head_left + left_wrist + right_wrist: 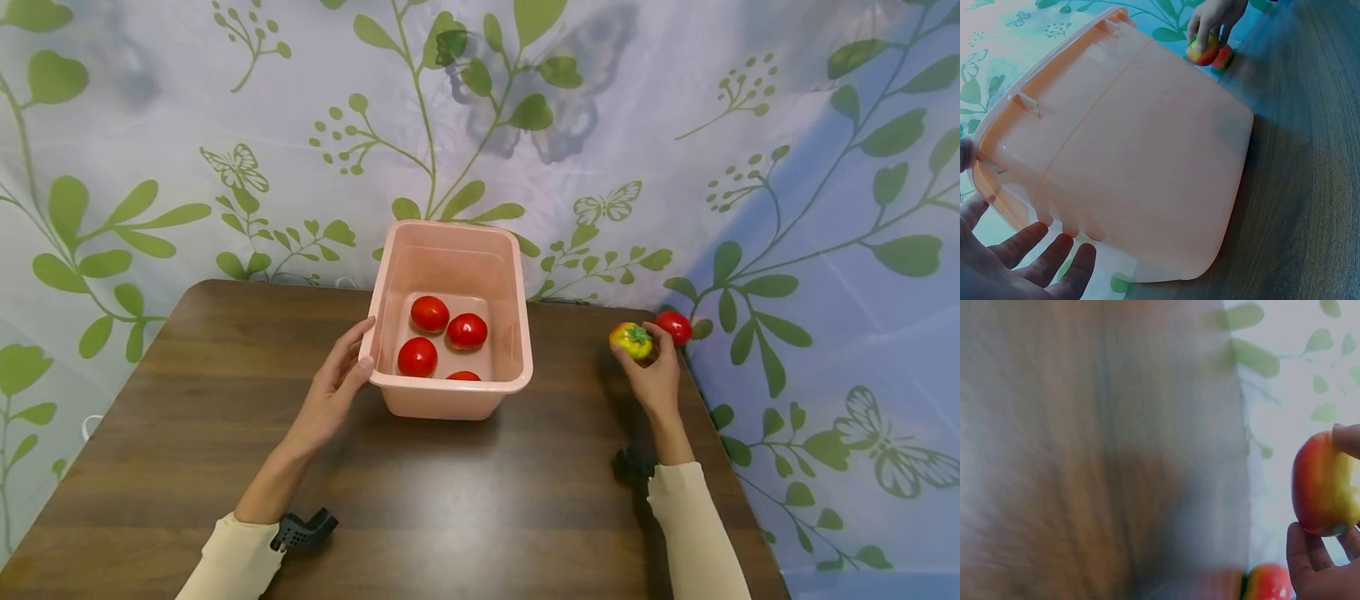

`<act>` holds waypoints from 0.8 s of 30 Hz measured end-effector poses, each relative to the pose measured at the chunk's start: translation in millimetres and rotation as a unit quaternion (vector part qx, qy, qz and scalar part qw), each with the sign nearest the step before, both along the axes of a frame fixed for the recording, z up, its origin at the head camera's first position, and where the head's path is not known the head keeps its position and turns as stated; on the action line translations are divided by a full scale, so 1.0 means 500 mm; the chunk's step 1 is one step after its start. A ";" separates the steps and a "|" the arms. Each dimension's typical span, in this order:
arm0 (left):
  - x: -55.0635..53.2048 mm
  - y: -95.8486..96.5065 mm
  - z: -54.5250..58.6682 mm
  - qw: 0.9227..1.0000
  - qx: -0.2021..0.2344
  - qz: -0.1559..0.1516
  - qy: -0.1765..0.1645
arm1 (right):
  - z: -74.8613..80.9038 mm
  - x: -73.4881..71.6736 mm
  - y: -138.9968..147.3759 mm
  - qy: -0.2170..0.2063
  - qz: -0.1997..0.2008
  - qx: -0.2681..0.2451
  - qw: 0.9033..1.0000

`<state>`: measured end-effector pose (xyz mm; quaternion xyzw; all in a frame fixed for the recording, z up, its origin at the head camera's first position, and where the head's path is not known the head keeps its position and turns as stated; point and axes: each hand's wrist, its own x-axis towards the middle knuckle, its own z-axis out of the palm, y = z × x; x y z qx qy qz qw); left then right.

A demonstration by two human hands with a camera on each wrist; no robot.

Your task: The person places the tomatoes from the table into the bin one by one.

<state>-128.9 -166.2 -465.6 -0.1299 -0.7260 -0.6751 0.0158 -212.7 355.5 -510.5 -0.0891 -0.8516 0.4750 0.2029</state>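
A pink plastic bin [450,400] stands on the table, with several glossy red tomatoes [417,357] inside. My left hand [337,375] touches its left rim; in the left wrist view the fingers [1069,269] spread fairly straight along the outer wall. Off to the right, my right hand [656,375] pinches a yellow-and-red bell pepper [626,340] with a green stem top. The pepper [1319,487] sits between thumb and fingers in the right wrist view. Just beyond that hand is another red fruit or vegetable [675,327], partly hidden by the fingers.
The brown wooden table [450,517] reaches back to a leaf-patterned curtain [285,125]. The curtain also borders the table's right edge. A dark wrist-camera mount [303,529] sticks out from the left sleeve, and another [633,464] is near the right wrist.
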 end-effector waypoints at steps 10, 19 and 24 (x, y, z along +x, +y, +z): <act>0.000 0.000 0.000 1.000 0.002 -0.004 0.004 | 0.045 0.064 -0.046 0.019 0.042 -0.050 0.998; -0.001 -0.002 0.001 1.000 0.004 -0.003 0.003 | 0.096 0.100 -0.082 0.007 0.064 -0.049 0.997; 0.000 -0.001 0.000 1.000 0.006 -0.005 0.002 | 0.087 0.098 -0.077 0.000 0.055 -0.041 0.998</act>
